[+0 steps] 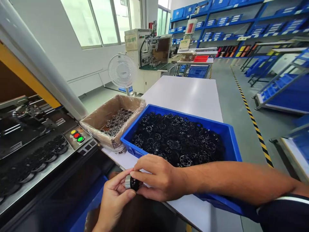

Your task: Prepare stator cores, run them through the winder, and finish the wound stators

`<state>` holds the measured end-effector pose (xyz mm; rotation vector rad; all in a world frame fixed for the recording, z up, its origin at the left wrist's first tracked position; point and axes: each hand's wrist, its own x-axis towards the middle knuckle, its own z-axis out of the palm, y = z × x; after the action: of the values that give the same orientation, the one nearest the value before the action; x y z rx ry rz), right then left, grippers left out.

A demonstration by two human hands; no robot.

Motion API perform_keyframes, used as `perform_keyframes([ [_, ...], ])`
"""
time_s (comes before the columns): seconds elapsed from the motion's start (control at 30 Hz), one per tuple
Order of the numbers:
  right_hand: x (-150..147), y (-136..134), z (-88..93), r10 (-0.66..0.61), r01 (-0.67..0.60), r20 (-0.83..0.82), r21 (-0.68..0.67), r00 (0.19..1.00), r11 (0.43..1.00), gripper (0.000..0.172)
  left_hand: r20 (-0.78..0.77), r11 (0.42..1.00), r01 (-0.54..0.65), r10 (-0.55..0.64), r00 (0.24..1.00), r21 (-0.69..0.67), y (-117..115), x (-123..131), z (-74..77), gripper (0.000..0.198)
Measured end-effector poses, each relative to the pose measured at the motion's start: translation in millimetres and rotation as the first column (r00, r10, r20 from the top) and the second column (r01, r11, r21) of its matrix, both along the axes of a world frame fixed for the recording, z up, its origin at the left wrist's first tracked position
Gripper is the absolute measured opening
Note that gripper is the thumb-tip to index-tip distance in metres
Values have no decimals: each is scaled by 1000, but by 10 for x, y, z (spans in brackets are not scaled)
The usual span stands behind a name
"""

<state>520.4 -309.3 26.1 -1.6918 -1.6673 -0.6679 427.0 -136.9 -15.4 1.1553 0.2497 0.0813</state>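
The single view (worn on the head) looks forward and down, close over the left hand (113,194) and right hand (158,177) by the near edge of the white table (189,90), facing past its far edge toward blue shelves (253,21).

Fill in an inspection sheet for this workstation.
Surface: white table, bearing a blue bin.
Job's things: silver-and-black part in hand; black parts heaped in the bin; metal pieces in a plastic-wrapped carton.
Clutter: nothing seen apart from these.
Hands: left hand and right hand both grip the part.
Cables: nothing seen near the hands.
Surroundings: fan, button panel, blue shelving.
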Motion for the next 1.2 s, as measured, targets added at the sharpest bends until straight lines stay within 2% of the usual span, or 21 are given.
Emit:
perform_keyframes([
  [0.13,-35,12,13,38,-38,-24,-14,999,999,18,30,999,48,-47,998,-6,-11,1,-35,54],
  [0.2,47,17,23,65,-66,-49,-23,997,998,20,27,999,47,-47,999,0,-32,-18,-28,54],
  [0.27,262,-4,23,90,-102,-129,-92,988,991,23,27,998,46,-47,999,39,-42,-43,-20,52],
  [0.33,587,-66,-4,-22,-25,-179,-256,984,966,24,56,989,39,-47,997,140,-27,-54,-30,48],
  [0.37,761,-108,-32,-170,110,-143,-359,975,927,23,73,980,27,-42,996,197,-12,-50,-44,46],
  [0.4,924,-149,-70,-349,290,-46,-461,936,839,20,82,970,14,-35,996,244,7,-38,-63,44],
  [0.43,1065,-183,-116,-468,426,74,-554,881,715,21,81,963,4,-27,996,271,27,-19,-83,43],
  [0.47,1175,-207,-167,-491,463,126,-590,862,661,24,70,961,2,-22,997,276,48,5,-103,42],
  [0.53,1306,-224,-275,-468,469,178,-614,866,635,29,48,972,18,-30,998,234,94,63,-136,43],
  [0.63,1365,-236,-393,-413,462,227,-596,882,657,21,84,976,25,-44,996,215,166,120,-155,49],
  [0.7,1390,-270,-422,-401,475,260,-580,878,663,17,114,938,1,-43,993,346,198,111,-148,47],
  [0.77,1419,-306,-416,-415,487,259,-541,872,685,21,114,836,-5,-69,991,549,212,69,-128,44],
  [0.87,1403,-302,-350,-411,434,151,-428,899,793,37,99,642,-23,-83,992,767,236,2,-81,52],
  [0.9,1362,-281,-313,-400,407,101,-378,911,832,40,99,606,-41,-62,993,794,253,-12,-61,56],
  [0.93,1295,-253,-269,-392,385,47,-328,919,863,42,94,595,-57,-32,995,802,275,-22,-38,58],
  [1.0,1087,-190,-158,-394,368,-61,-251,917,895,39,92,635,-82,17,996,768,322,-35,17,48],
  [1.07,805,-134,-23,-383,347,-167,-211,908,914,29,144,718,-124,34,989,685,353,-43,70,31],
  [1.13,516,-82,111,-294,255,-255,-175,921,951,18,229,823,-152,28,973,548,351,-47,104,26],
  [1.2,290,-30,205,-161,129,-306,-120,938,984,15,254,917,-115,15,967,383,317,-44,107,33],
])
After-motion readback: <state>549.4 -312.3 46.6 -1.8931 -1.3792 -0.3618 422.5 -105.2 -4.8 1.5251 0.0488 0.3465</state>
